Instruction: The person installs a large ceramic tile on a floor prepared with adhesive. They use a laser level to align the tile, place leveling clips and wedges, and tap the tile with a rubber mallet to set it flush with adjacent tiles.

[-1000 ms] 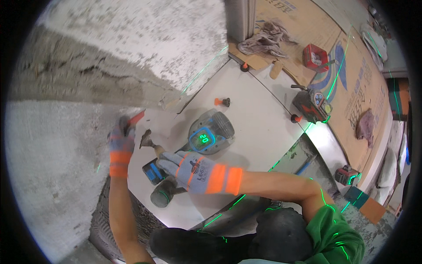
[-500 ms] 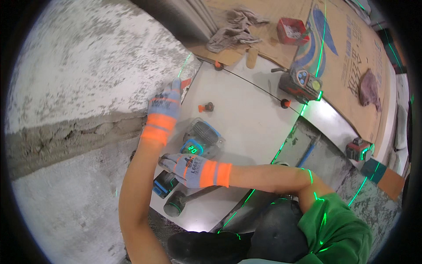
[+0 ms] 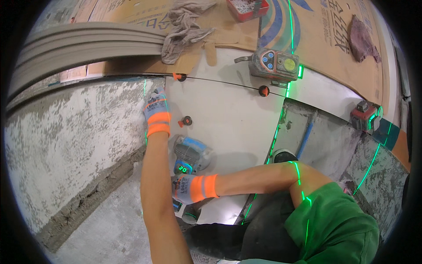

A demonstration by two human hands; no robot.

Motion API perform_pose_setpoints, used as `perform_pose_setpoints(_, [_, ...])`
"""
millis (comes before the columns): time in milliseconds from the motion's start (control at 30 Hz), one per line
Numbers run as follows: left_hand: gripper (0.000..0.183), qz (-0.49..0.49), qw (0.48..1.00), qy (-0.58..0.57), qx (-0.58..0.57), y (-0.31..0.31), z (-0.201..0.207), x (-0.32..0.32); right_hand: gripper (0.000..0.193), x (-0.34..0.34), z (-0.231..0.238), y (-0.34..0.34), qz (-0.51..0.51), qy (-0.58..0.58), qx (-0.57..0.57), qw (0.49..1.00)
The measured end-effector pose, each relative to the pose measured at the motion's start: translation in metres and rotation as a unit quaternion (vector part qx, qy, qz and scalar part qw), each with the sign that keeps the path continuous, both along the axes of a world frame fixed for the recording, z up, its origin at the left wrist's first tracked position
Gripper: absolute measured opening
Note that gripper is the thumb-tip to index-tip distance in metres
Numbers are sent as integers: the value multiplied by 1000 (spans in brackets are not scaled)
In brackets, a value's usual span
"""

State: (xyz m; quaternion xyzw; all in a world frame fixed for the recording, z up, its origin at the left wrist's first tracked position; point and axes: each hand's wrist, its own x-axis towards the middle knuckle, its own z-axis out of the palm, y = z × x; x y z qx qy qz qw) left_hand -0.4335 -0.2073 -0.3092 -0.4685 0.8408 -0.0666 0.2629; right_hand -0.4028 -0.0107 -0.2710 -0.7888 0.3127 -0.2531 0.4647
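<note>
one power tool [image 3: 190, 154] points forward

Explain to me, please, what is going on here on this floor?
A person's gloved left hand is at the left edge of a large pale tile, along a rough whitish surface; whether it grips anything does not show. The gloved right hand, partly hidden behind the left forearm, is close to a grey-and-blue power tool, its hold unclear. A dark mallet head shows just below. A laser level stands near the tile's far joint.
</note>
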Motion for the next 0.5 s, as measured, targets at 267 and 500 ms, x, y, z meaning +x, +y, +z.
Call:
perform_pose_setpoints(267, [25,142,972,182,-31,-3,-20,19,15,-7,7,-1,-29,-12,-15,999])
perform_pose_setpoints(500, [22,56,997,-51,6,-5,-2,5,28,-4,4,-8,-11,-19,4,1000])
